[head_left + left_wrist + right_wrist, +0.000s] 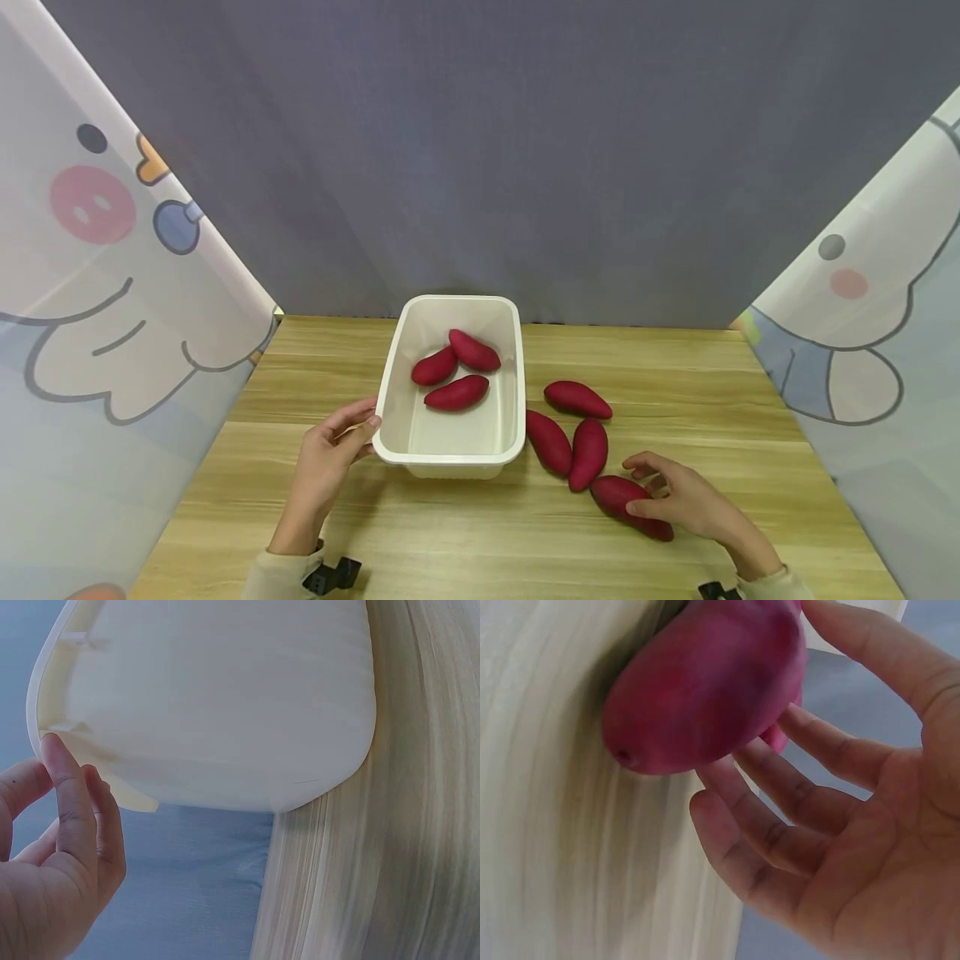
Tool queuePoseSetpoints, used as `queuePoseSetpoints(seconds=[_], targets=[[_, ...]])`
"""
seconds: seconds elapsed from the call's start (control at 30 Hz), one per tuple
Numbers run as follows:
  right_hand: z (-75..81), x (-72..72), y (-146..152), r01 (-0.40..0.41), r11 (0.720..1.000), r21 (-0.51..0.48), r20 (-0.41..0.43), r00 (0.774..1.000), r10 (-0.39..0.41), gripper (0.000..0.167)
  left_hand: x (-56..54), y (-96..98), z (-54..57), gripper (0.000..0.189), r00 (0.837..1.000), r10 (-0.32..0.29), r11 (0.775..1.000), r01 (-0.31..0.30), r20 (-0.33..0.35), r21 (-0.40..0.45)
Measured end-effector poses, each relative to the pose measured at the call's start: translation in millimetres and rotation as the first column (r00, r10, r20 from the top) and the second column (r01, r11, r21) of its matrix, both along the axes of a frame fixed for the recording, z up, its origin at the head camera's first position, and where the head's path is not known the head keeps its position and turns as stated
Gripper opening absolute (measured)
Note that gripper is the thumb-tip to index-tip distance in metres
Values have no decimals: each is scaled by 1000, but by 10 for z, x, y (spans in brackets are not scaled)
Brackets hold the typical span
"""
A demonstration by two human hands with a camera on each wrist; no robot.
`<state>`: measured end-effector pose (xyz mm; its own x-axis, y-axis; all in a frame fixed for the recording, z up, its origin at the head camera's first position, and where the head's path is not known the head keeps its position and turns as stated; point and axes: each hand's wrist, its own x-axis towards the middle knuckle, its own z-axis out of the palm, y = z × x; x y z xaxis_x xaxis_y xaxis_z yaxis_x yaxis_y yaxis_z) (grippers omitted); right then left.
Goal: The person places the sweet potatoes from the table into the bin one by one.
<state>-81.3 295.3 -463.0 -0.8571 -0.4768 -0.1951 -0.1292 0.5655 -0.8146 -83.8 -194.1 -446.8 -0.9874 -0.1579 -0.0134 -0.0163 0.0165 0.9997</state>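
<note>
In the head view a white plastic bin point(450, 459) stands left of centre with 3 red sweet potatoes inside, one of them the front sweet potato point(457, 393). My left hand point(333, 450) pinches the bin's rim at its near left corner; the left wrist view shows fingertips against the outer wall point(225, 697). To the right, my right hand point(686, 500) is around a sweet potato point(618, 497) lying on the table. Its thumb lies over the near side, and the loosely bent fingers extend along the far side. Some fingertips are hidden behind that sweet potato point(705, 690) in the right wrist view.
Further sweet potatoes lie between the bin and my right hand: a far one point(577, 399), one beside the bin point(549, 443) and a middle one point(588, 454). The wooden table point(465, 542) ends at a grey cloth backdrop point(487, 167). Cartoon-printed curtains flank both sides.
</note>
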Motion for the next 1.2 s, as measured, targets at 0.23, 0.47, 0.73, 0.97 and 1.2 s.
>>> queuePoseSetpoints(seconds=[0.23,0.47,0.73,0.97,1.2], targets=[[-64,-13,24,-21,1000,-19,-4,1000,21,49,-8,0,1,40,1000,-4,1000,4,3,-4],[-75,-8,77,-1,998,-58,-1,1000,1,47,-6,-4,-9,40,1000,-3,1000,3,12,-1],[-47,-48,134,112,977,-184,148,985,-85,48,-6,-2,-13,40,1000,4,1000,-4,17,5],[-54,-94,110,158,939,-307,197,975,-99,49,2,0,-10,39,1000,10,1000,-10,15,3],[-38,-11,34,-15,981,-195,116,993,38,43,-5,1,0,40,1000,3,1000,-3,2,9]])
